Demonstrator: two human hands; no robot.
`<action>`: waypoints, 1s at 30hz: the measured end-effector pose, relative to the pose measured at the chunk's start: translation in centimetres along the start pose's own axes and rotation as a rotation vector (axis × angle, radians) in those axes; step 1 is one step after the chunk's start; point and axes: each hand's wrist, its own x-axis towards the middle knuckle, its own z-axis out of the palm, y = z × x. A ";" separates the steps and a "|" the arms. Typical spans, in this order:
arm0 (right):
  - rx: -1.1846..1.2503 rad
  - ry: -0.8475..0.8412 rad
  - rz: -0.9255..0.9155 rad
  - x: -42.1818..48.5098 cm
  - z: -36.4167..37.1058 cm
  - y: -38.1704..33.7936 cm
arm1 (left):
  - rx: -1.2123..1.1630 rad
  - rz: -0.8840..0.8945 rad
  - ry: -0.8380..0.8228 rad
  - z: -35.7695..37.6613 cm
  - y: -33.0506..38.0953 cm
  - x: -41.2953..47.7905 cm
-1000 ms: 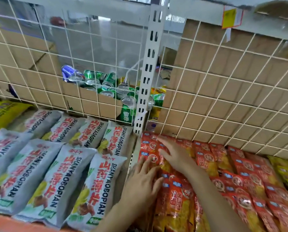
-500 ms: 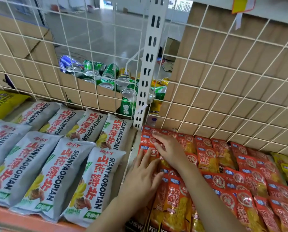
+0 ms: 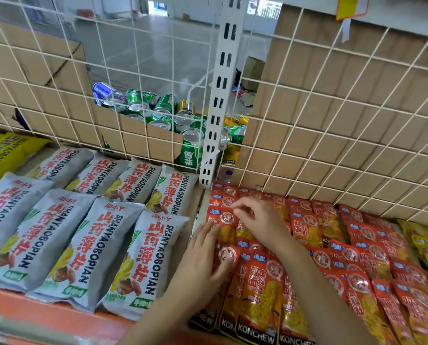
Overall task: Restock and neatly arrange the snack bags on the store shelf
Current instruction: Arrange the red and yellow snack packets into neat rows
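Red KONCHEW snack bags (image 3: 265,290) lie in overlapping rows on the right part of the shelf (image 3: 46,312), running from its orange front edge back to the white wire grid (image 3: 332,135). Both hands rest on the leftmost rows. The left hand (image 3: 203,260) lies flat, fingers straight and a little spread, its grip slack, palm pressing on the bags. Just behind it, the right hand (image 3: 260,220) bends its fingers down, its grip pinched on a red bag (image 3: 225,217) near the back of the row. To the left, apart from the red rows, grey SHANYAOBOPIAN bags (image 3: 83,235) lie in two rows, with yellow SHANYAOBOPIAN bags (image 3: 6,155) beyond them at the frame's edge. More yellow bags (image 3: 427,247) sit just right of the red ones. A white slotted upright (image 3: 220,100) stands at the back between the grey and red sections. Behind the grid are drink cans (image 3: 163,108) in a heap and cardboard boxes (image 3: 357,78).
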 end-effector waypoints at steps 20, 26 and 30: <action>-0.062 -0.451 0.099 -2.5 -0.1 -2.0 | -0.167 -0.008 0.135 0.6 -0.3 -2.8; 0.137 -0.339 0.183 -2.6 0.0 -2.1 | -0.161 -0.004 0.155 0.3 -0.2 -3.0; 0.159 -0.111 0.234 -1.9 0.2 -1.6 | -0.148 -0.019 0.145 0.3 -0.1 -3.0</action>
